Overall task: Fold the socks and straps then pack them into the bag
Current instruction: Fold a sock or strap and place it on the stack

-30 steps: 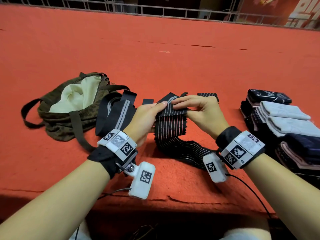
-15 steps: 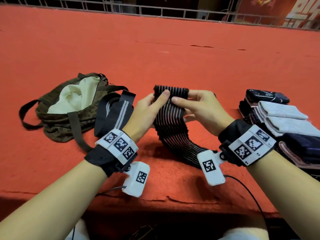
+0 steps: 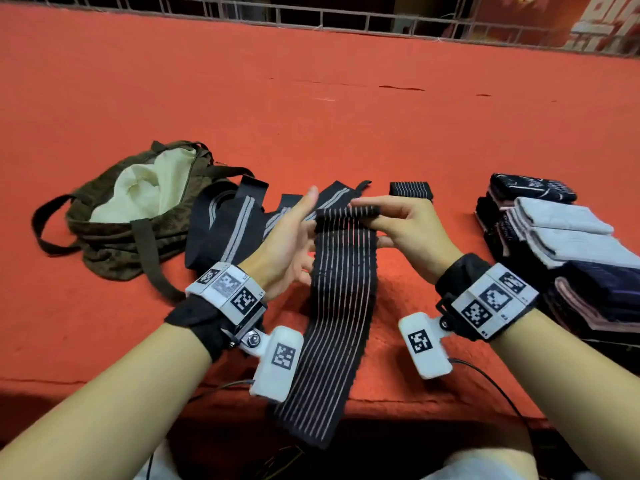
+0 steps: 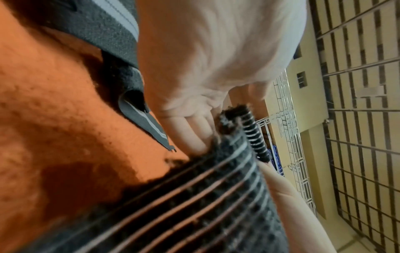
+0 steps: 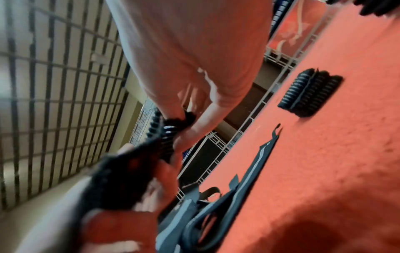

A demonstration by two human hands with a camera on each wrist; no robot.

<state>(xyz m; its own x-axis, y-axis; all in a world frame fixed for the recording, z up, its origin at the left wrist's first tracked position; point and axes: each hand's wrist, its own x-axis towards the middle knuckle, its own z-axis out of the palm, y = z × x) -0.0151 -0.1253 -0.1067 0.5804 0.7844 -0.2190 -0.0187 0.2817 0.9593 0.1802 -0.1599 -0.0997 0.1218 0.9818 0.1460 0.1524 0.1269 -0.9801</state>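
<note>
A black elastic strap with thin pale stripes (image 3: 341, 292) hangs from my hands and trails over the table's front edge. My right hand (image 3: 388, 216) pinches its folded top end between forefinger and thumb; the right wrist view shows that end (image 5: 166, 130) in the fingers. My left hand (image 3: 294, 237) stands beside the strap's left edge, thumb up, with straight fingers (image 4: 192, 135) touching the strap (image 4: 216, 196). The olive bag (image 3: 114, 233) lies open at the left, its cream lining showing.
Black straps with grey stripes (image 3: 225, 226) lie loose between the bag and my hands. A small rolled striped strap (image 3: 410, 189) sits behind my right hand. Several folded socks (image 3: 561, 233) are stacked at the right. The far red table (image 3: 346, 116) ends at a railing.
The strap, bunched on the table before, now hangs pulled out straight over the front edge. My left thumb has come off its top end; the right hand alone pinches it.
</note>
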